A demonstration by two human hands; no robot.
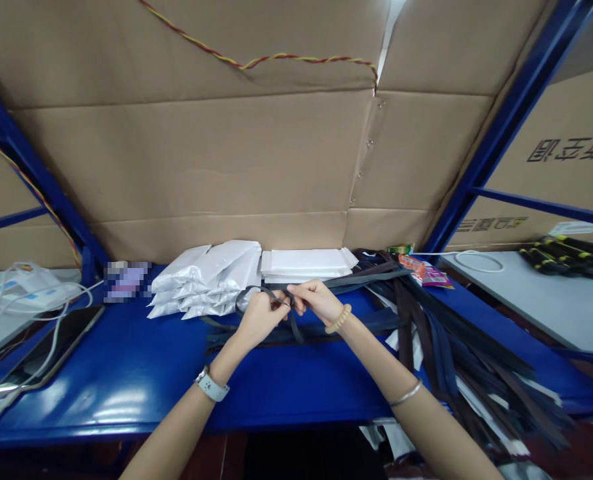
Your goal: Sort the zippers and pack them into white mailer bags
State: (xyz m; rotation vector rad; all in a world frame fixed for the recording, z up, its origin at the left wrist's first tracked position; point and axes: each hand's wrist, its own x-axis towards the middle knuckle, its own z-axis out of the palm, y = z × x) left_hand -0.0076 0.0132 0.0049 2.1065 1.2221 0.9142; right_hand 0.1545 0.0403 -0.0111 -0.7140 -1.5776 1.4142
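Close together over the middle of the blue table, my left hand and my right hand both pinch a thin dark strip. It bends in a loop to the left of my left hand, and one end hangs down between the hands. The strip looks like zipper tape, but its exact kind is hard to make out. Beneath my hands a flat bundle of dark strips lies across the table. Just behind them are a pile of white plastic packets and a stack of flat white packages.
Long dark strips spread over the right side of the blue table and hang off its front edge. A tablet with a white cable lies at the left. Cardboard walls the back, between blue metal posts.
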